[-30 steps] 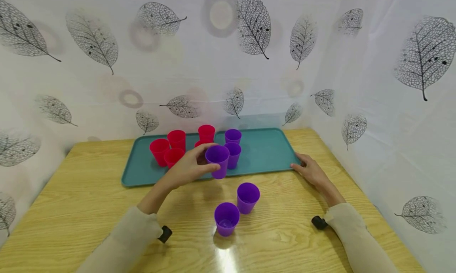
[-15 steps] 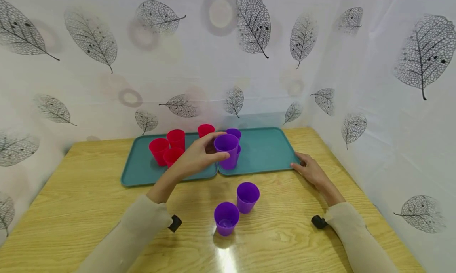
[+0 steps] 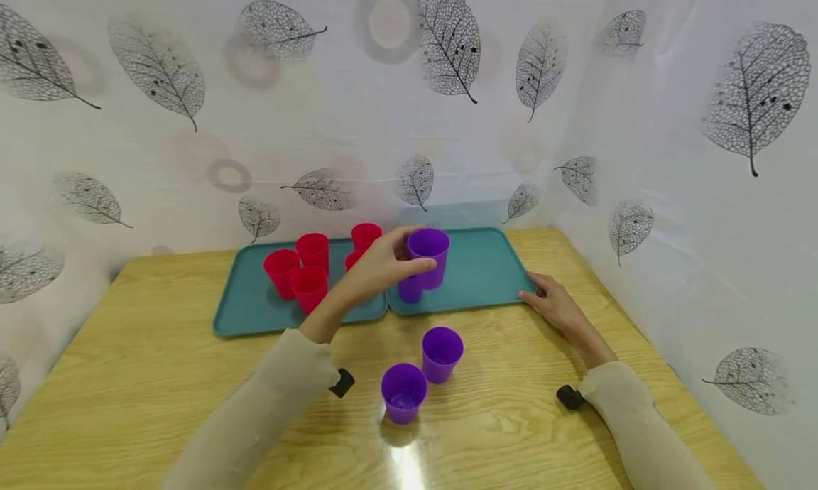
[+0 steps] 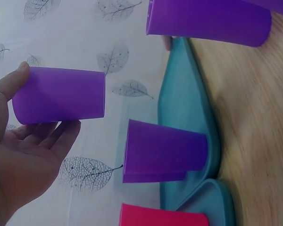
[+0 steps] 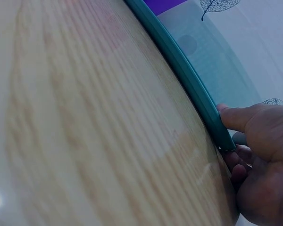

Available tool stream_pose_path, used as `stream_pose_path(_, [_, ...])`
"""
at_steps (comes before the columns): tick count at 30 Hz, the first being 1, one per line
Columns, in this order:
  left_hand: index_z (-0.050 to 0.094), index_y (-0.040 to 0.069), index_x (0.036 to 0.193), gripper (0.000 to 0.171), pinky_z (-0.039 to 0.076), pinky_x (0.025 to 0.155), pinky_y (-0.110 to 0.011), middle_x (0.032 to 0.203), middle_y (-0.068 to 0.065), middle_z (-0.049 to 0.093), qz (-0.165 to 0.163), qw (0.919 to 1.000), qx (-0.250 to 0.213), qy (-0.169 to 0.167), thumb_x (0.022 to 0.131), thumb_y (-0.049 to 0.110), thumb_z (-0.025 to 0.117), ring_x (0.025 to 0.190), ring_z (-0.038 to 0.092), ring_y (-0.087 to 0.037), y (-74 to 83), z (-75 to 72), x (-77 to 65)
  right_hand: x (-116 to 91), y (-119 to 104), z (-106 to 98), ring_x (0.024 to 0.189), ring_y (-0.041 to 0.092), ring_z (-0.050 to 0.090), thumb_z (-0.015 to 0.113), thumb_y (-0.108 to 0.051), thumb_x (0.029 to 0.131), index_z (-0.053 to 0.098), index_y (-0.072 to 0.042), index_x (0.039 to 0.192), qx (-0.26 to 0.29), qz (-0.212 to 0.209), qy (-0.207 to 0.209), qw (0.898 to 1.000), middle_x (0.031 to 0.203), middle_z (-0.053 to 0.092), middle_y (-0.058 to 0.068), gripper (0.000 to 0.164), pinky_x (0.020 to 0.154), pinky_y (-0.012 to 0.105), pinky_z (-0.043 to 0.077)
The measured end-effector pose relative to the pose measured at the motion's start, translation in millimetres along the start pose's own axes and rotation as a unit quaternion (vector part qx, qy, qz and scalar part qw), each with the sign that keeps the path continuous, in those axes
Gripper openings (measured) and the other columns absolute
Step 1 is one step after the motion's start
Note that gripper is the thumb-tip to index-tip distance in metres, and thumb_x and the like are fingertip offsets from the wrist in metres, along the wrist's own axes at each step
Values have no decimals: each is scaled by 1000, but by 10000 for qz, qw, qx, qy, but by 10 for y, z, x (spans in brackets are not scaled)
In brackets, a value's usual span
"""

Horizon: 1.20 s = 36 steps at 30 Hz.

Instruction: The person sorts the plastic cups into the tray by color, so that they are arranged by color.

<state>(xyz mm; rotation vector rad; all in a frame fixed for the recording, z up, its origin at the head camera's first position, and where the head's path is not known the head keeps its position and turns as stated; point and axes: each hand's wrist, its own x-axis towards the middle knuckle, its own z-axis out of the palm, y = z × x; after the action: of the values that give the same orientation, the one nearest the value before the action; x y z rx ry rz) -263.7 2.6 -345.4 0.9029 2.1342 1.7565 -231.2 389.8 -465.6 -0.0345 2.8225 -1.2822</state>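
In the head view my left hand (image 3: 383, 264) holds a purple cup (image 3: 433, 263) upright above the right teal tray (image 3: 486, 266). The left wrist view shows the thumb and fingers gripping this cup (image 4: 61, 96) near one end. Just below it, another purple cup (image 3: 410, 290) stands on the tray, partly covered by the hand; a further one shows behind it in the left wrist view. My right hand (image 3: 557, 307) pinches the tray's front right corner, thumb on the rim (image 5: 203, 101) and fingers beneath. Two purple cups, one nearer (image 3: 404, 394) and one farther (image 3: 442, 355), stand mouth up on the table.
Several red cups (image 3: 309, 290) stand on the left teal tray (image 3: 246, 309), which adjoins the right one. Both trays lie along the back of the wooden table (image 3: 140, 376). A leaf-printed white curtain (image 3: 345, 135) hangs behind and to the right.
My left hand has carried the purple cup rightward and slightly farther back, from the trays' front edge to over the right tray. The right hand keeps its hold on the tray corner.
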Motion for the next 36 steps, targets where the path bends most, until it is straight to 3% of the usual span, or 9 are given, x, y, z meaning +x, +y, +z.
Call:
stream_pose_path(5, [50,4,149,64,59,89,-41,119,-10,69,46,9999,153,-17,94,18,78,102,68,-23,13,108,163,-5,-10,-8,120,38,37,57,-25,108,23,6,161,-12,-21,11,10000,160,24,34,70,95,50,35])
stream_pose_path(9, [48,4,148,64,58,87,-46,119,-9,67,45,9996,285,-64,94,22,78,101,67,-22,-6,183,276,-3,-18,-1,130,40,37,58,-25,108,23,5,161,33,-5,44,10000,161,24,34,70,103,52,35])
stream_pose_path(14, [49,6,148,64,58,88,-38,124,-7,65,-33,9991,421,-77,94,26,78,109,66,-21,-15,238,400,-5,-30,3,123,38,37,58,-25,108,24,5,161,39,15,64,10000,161,24,33,70,98,49,34])
stream_pose_path(23, [49,6,149,66,56,91,-37,135,-7,60,-216,9929,1168,57,94,30,77,125,56,-25,-13,238,650,-2,-21,-1,118,36,37,58,-27,108,23,3,162,67,3,32,10000,162,24,32,71,92,46,33])
stream_pose_path(31, [48,6,151,69,55,94,-38,137,-10,60,-438,9904,1300,163,94,32,77,123,58,-25,-103,231,805,-2,-8,7,122,38,38,58,-25,108,23,4,161,25,17,83,10000,161,25,33,70,94,47,34])
stream_pose_path(36, [49,4,151,69,55,96,-40,138,-13,61,-488,9892,1367,214,94,30,78,124,59,-27,-173,251,874,-1,-14,13,134,42,37,58,-24,108,24,4,161,71,-16,119,9999,161,25,33,69,102,51,36])
